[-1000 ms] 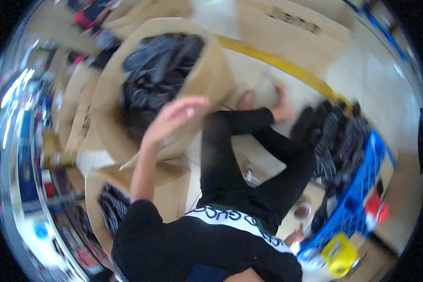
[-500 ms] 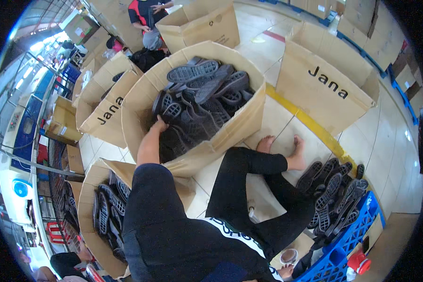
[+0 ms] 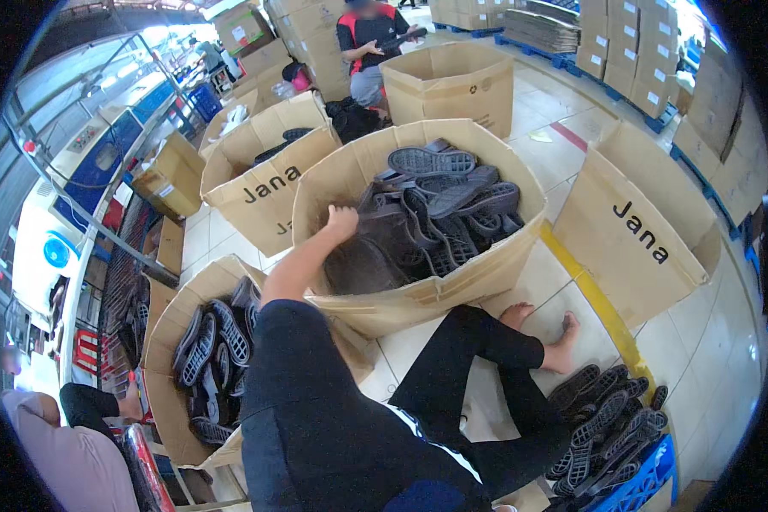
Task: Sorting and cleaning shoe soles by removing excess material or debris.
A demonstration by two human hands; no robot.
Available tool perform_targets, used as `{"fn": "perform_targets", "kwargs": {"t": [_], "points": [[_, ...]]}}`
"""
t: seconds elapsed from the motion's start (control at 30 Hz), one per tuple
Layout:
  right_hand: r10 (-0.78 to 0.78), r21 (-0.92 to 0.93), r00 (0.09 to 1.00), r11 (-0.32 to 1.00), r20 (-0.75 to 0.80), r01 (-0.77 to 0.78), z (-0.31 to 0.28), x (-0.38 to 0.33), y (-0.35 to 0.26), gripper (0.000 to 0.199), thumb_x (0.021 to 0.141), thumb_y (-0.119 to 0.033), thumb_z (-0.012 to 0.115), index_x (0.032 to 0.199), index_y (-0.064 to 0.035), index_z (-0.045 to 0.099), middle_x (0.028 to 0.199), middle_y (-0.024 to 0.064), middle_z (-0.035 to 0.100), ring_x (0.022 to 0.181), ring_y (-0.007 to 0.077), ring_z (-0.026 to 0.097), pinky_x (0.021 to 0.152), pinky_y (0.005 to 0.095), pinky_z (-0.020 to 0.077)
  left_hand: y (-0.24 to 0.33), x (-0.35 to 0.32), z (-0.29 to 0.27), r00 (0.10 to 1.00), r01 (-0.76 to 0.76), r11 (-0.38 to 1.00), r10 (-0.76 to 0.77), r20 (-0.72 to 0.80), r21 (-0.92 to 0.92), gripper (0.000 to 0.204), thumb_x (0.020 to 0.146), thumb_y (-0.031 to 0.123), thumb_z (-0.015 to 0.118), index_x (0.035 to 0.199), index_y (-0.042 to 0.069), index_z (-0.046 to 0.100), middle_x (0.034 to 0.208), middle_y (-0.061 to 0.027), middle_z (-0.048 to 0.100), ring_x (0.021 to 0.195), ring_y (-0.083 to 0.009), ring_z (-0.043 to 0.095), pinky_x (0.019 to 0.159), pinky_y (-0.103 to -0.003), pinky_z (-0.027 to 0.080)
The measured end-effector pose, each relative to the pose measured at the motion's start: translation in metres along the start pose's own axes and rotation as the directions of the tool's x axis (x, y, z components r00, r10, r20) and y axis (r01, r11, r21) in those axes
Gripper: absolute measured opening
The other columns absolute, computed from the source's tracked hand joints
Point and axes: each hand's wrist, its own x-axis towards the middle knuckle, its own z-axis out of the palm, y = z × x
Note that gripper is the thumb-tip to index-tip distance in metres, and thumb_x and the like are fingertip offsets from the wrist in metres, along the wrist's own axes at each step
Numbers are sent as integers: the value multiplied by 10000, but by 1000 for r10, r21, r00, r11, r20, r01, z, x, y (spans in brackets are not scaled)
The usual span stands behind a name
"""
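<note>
From the head camera I saw the left hand [image 3: 341, 222] reached over the near wall of the big cardboard box [image 3: 439, 294] and curled down onto the heap of dark shoe soles [image 3: 439, 200] inside it. The fingers looked bent and drawn together on a sole at the left edge of the heap, but I could not tell whether they actually pinched it or only rested on it. The right hand was nowhere in the picture, so I could say nothing of its state.

The box's near wall sagged outward under the arm, and I judged that leaning harder could fold it and spill soles onto the tiled floor [image 3: 563, 154]. The soles lay loosely piled and interlocked, so pulling one from below might have dragged its neighbours over the rim.

Left of that box stood a lower box of soles [image 3: 209, 341], close against the person's side. Right of it, bare feet [image 3: 542, 328] rested beside a loose pile of soles [image 3: 602, 418] spilling from a blue crate [image 3: 644, 474]; a dropped sole or a shifting leg could have scattered that pile. Behind the box, another seated person [image 3: 369, 43] worked at their own carton.
</note>
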Motion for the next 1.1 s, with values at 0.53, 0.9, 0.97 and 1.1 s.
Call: {"fn": "perform_targets", "kwargs": {"t": [0.53, 0.9, 0.97, 1.1], "points": [[-55, 107, 992, 992, -113, 67, -79, 62, -50, 342, 872, -286, 606, 1070, -10, 647, 1011, 116, 662, 823, 255, 633, 663, 326, 510, -21, -219, -409, 766, -547, 732, 241, -596, -407, 388, 791, 162, 700, 1148, 150, 548, 736, -80, 652, 718, -198, 649, 617, -309, 463], [-195, 452, 979, 879, 57, 149, -34, 0, -120, 296, 893, -212, 540, 1126, -45, 614, 1099, 78, 641, 915, 185, 582, 763, 284, 453, 284, -259, -216, 295, 813, -35, 886, 359, -581, 352, 879, 348, 601, 1068, 53, 626, 1041, -87, 665, 952, -208, 630, 930, -374, 465], [-255, 373, 964, 904, 76, 210, -10, -55, -160, 293, 900, -205, 539, 1129, -35, 608, 1122, 89, 631, 922, 185, 586, 783, 295, 456, 303, -291, -196, 20, 870, 98, 972, 235, -482, 444, 894, 333, 565, 1233, 52, 520, 1192, -120, 605, 1114, -270, 571, 1006, -468, 398], [-186, 610, 927, 790, 327, -56, 8, -95, -177, 244, 906, -228, 593, 1072, -51, 618, 1005, 87, 668, 703, 107, 563, 667, 242, 446, 341, -332, -213, -210, 914, 181, 977, -44, -363, 556, 917, 420, 474, 1341, 67, 417, 1293, -172, 513, 1186, -365, 505, 974, -495, 429]]}}
